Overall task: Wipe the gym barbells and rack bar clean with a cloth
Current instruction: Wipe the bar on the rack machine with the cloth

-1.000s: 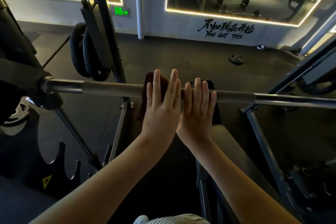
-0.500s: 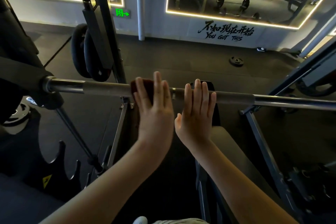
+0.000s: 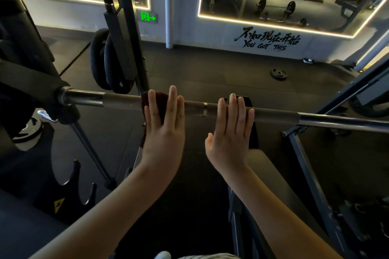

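A steel barbell (image 3: 273, 114) lies across the rack in front of me, running from left to right. A dark brown cloth (image 3: 156, 101) is draped over the bar left of its middle. My left hand (image 3: 163, 130) presses the cloth against the bar with straight fingers. My right hand (image 3: 230, 136) rests flat on the bare bar to the right, fingers straight, a gap apart from the left hand. Most of the cloth is hidden under my left hand.
A rack upright (image 3: 128, 33) with black weight plates (image 3: 101, 61) stands behind the bar at left. A bench pad (image 3: 271, 176) lies below my right arm. A right rack frame (image 3: 311, 176) slants down. A loose plate (image 3: 279, 74) lies on the floor.
My left hand has slid the cloth leftward along the bar, away from my right hand. The right hand has stayed in place on the bar.
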